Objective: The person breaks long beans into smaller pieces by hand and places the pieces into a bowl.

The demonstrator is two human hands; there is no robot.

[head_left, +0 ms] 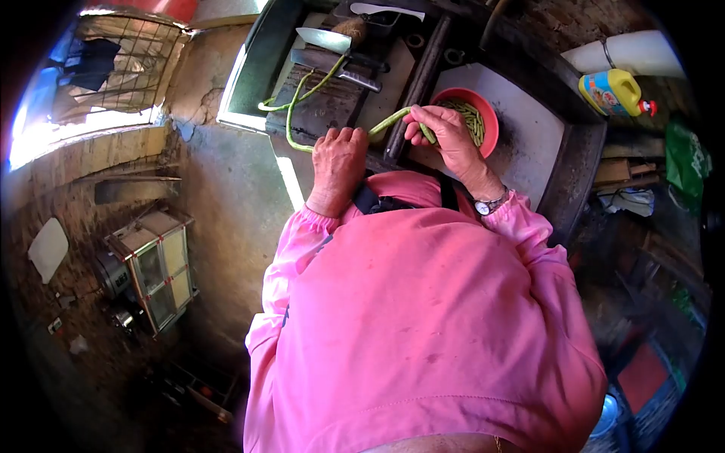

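Observation:
My left hand is closed around long green beans, whose loose lengths trail over a dark wooden board. A stretch of long bean runs from it to my right hand. There my fingers pinch the bean close to its end, beside the red bowl. Short cut bean pieces lie inside that red bowl. On the board rest a cleaver and a knife with a metal handle, both apart from my hands.
Behind the board is a brown scrubber, with a white blade-shaped thing farther back. A dark raised bar divides the counter. To the right stand a yellow bottle with a red cap and a green bag.

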